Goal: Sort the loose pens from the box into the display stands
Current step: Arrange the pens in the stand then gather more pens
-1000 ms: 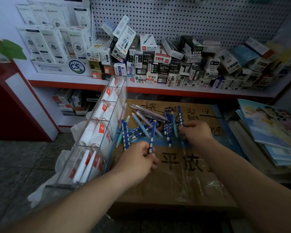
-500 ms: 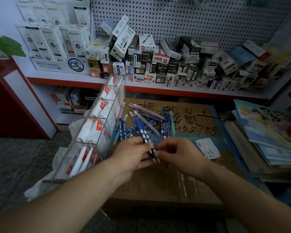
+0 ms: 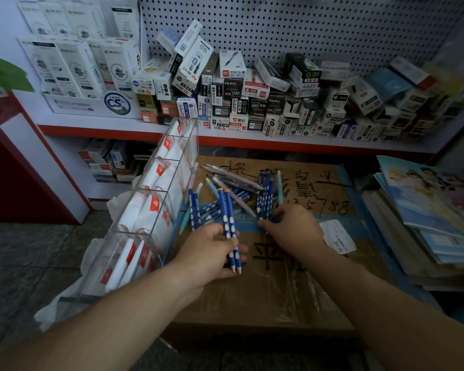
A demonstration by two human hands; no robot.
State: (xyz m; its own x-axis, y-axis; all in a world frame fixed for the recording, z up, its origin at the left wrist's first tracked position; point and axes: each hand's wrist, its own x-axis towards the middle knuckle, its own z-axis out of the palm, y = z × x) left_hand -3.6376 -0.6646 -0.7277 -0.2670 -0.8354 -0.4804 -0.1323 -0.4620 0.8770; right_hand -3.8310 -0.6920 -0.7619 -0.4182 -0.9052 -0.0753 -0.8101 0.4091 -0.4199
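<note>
While the left hand (image 3: pixel 212 254) curls its fingers and thumb round two blue pens (image 3: pixel 227 212), their pale tips point back toward the person and their far ends rise over the pile of loose pens (image 3: pixel 220 210) just beyond the knuckles. Both are slim, dark blue barrels marked with pale oval dimples. The pile lies on the lid of a cardboard box (image 3: pixel 265 298): more dotted blue barrels, some smooth lilac ones (image 3: pixel 233 179) lying crosswise and a pale teal one (image 3: pixel 279 188). At the right edge of the pile the right hand (image 3: pixel 295 228) lies palm down, thumb and fingertips touching the near ends of a bunch of blue pens (image 3: pixel 264 199); whether it grips them cannot be told. Brown and matt, the box bears glossy clear tape and black handwritten characters, with a white paper slip (image 3: pixel 338 236) beside the right wrist. Touching the box's left side stands a clear, hard-walled display stand (image 3: pixel 156 228), split into compartments that hold white pens with red labels (image 3: pixel 123 261). Behind, a white shelf (image 3: pixel 279 141) with a red edge carries stacked small cartons (image 3: pixel 233 103) under a perforated pegboard (image 3: pixel 306 28); glossy books (image 3: pixel 426 210) are piled to the right
</note>
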